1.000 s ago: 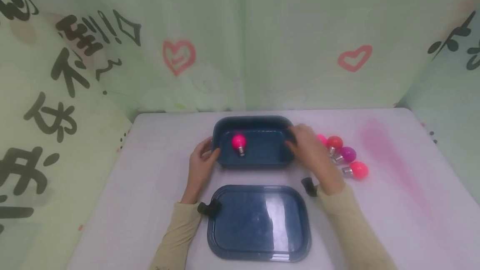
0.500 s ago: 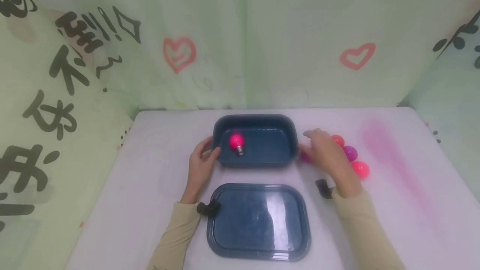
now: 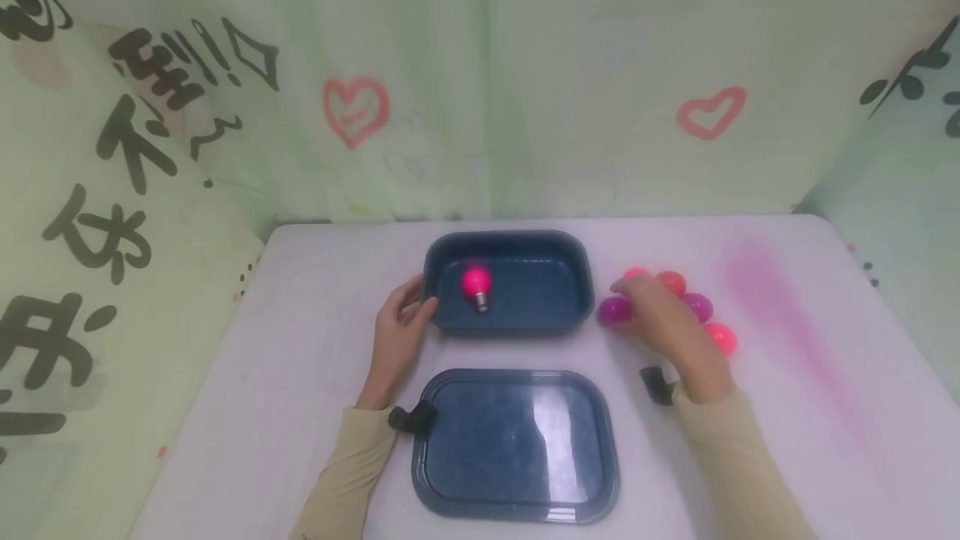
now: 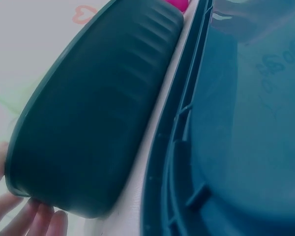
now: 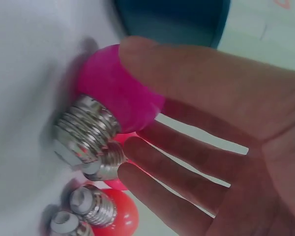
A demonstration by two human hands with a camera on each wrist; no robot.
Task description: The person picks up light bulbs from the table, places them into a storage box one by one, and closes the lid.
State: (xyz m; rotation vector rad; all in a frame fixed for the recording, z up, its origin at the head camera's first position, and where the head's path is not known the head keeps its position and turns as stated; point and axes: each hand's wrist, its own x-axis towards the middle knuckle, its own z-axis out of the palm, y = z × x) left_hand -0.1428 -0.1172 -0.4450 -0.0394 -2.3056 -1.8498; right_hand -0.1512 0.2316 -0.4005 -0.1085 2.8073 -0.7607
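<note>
My left hand holds the left end of a dark blue plastic box, its fingers against the outer wall in the left wrist view. One pink light bulb lies inside the box. Just right of the box, my right hand has its thumb and fingers about a purple-pink light bulb on the table. That bulb's metal screw base points away from the thumb. Other bulbs lie beyond: a red one, a purple one and a coral-pink one.
A flat blue lid lies in front of the box, near the left wrist. The white table has a pink stain on its right side. A pale green curtain with drawn hearts hangs behind.
My right hand has moved from the box's right rim out to the bulbs at the right, and its thumb and fingers have closed about the purple-pink bulb. The left hand stays on the box.
</note>
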